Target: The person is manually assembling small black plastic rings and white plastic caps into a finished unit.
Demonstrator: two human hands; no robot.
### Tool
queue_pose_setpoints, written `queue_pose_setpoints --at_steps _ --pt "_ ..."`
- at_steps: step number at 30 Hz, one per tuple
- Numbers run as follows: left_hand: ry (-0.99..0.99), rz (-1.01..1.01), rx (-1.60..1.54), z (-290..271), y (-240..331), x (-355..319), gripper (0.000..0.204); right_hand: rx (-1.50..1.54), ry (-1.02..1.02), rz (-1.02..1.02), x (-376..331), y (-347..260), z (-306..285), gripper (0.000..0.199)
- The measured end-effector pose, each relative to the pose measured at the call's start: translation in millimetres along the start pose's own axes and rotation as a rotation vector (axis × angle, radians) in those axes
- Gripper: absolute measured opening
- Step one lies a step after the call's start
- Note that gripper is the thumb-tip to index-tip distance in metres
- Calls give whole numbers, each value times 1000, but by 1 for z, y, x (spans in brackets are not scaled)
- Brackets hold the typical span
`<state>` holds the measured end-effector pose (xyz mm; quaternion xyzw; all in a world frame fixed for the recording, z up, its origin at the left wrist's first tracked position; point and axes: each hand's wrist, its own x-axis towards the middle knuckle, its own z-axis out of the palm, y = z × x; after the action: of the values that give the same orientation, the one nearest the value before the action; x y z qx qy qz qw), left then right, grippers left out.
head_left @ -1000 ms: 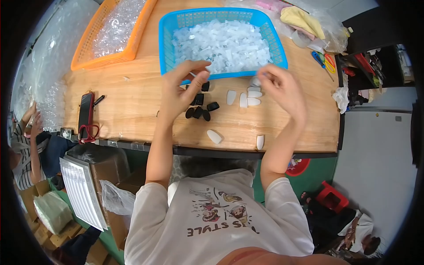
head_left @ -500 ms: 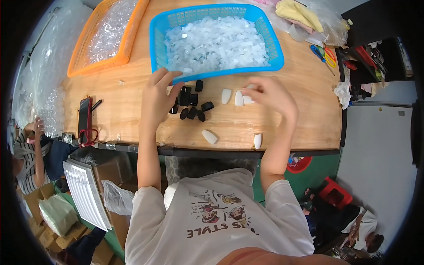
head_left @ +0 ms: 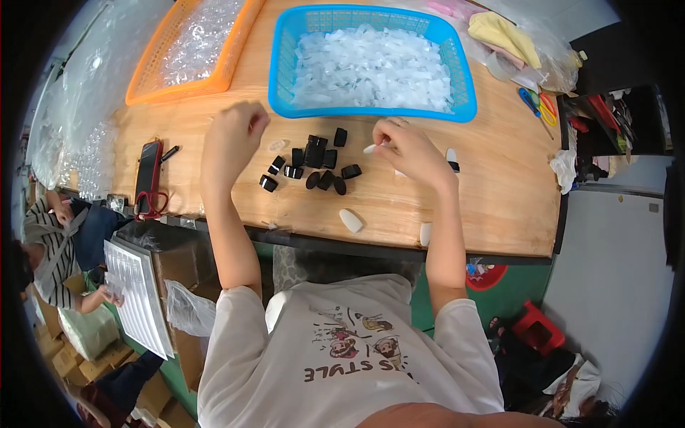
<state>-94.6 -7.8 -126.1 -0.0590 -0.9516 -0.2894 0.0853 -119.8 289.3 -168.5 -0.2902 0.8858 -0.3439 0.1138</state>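
My left hand (head_left: 234, 143) is raised over the table left of the black pieces, its fingers curled in. What they hold, if anything, is hidden. A small translucent piece (head_left: 277, 145) lies beside it. Between the fingertips of my right hand (head_left: 410, 151) is a white tapered piece (head_left: 370, 149). Several small glossy black caps (head_left: 315, 151) lie grouped between my hands. Right of my right wrist is another white piece (head_left: 451, 154) with a black part at its base. Two more tapered pieces, the near white piece (head_left: 350, 220) and the edge white piece (head_left: 425, 235), lie toward me.
A blue basket (head_left: 371, 113) full of translucent pieces stands at the back, with an orange basket (head_left: 178, 93) to its left. A phone (head_left: 148, 167) and red glasses (head_left: 151, 205) lie at left. Scissors (head_left: 547, 108) lie at far right. Another person (head_left: 53, 257) is at left.
My left hand has moved left, away from the blue basket's rim and the black caps. My right hand has shifted left and now pinches a white piece. The whole view has moved slightly.
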Motion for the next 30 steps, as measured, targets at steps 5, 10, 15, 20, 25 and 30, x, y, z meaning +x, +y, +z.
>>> queue_pose_setpoints --at_steps 5,10,15,20,25,30 --pt "-126 53 64 30 -16 -36 23 251 93 103 2 -11 -7 14" --pt "-53 -11 -85 67 -23 -45 17 325 154 65 3 -16 -10 13" --pt "-26 52 -210 90 8 -42 10 367 158 87 5 -21 -14 14" --pt "-57 178 -99 99 20 -37 8 467 254 -6 7 -15 -7 16" --pt "101 188 -1 98 48 -18 10 649 343 23 7 -14 -13 16" --pt "82 340 333 133 53 -12 20 787 418 34 6 -12 -19 17"
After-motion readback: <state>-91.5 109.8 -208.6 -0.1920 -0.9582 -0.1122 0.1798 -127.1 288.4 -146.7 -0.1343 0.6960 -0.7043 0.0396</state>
